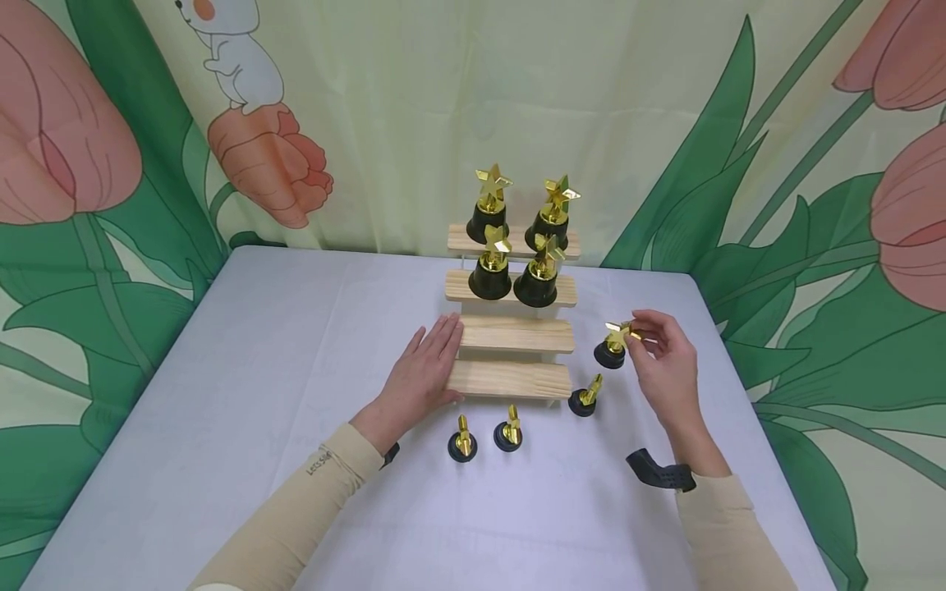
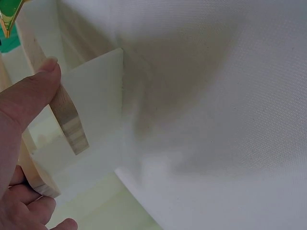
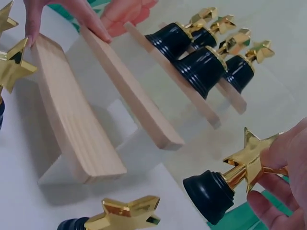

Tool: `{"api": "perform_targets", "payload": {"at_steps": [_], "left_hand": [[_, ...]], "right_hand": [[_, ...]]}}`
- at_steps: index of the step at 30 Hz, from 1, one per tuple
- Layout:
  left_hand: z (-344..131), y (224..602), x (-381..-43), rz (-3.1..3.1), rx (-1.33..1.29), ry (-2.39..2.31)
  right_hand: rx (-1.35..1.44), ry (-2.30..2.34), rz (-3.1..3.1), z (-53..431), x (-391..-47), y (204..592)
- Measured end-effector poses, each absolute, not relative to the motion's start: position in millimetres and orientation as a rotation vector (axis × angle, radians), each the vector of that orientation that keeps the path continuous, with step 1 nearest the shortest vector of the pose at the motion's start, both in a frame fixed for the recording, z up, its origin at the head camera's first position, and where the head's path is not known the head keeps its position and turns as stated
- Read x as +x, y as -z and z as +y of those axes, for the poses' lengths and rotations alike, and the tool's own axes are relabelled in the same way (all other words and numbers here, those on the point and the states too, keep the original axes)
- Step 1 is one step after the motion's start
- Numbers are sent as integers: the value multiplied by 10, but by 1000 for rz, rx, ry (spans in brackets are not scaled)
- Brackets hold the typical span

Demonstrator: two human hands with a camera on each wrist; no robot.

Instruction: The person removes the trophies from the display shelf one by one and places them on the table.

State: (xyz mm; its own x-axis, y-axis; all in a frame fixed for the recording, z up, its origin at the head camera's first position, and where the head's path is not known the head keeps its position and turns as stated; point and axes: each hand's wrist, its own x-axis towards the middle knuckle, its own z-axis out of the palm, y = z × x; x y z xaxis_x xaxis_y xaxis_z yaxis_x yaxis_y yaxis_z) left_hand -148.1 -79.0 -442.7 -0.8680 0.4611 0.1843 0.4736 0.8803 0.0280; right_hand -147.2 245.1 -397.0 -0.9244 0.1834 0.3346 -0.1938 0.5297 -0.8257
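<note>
A tiered wooden display stand has several gold star trophies upright on its two back steps. At its left side, my left hand rests along the ends of the two front steps, fingers extended; the left wrist view shows the thumb against one slat's edge. To the right of the stand, my right hand pinches a star trophy by its gold star, black base downward. Whether that base touches the table is unclear. Just below it stands another star trophy, close to the front step's right end.
Two more star trophies stand on the white-covered table in front of the stand. Behind the table hangs a curtain printed with tulips and a rabbit. A black strap circles the right wrist.
</note>
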Motion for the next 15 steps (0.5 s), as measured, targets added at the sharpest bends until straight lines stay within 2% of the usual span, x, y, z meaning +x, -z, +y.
{"api": "perform_targets", "payload": {"at_steps": [7, 15], "left_hand": [[-790, 4418, -1481, -2881, -725, 115], [-793, 4423, -1486, -2880, -730, 123]], "right_hand": [[-31, -1337, -2405, 2605, -1511, 4205], [-103, -1309, -2430, 2680, -1468, 4290]]}}
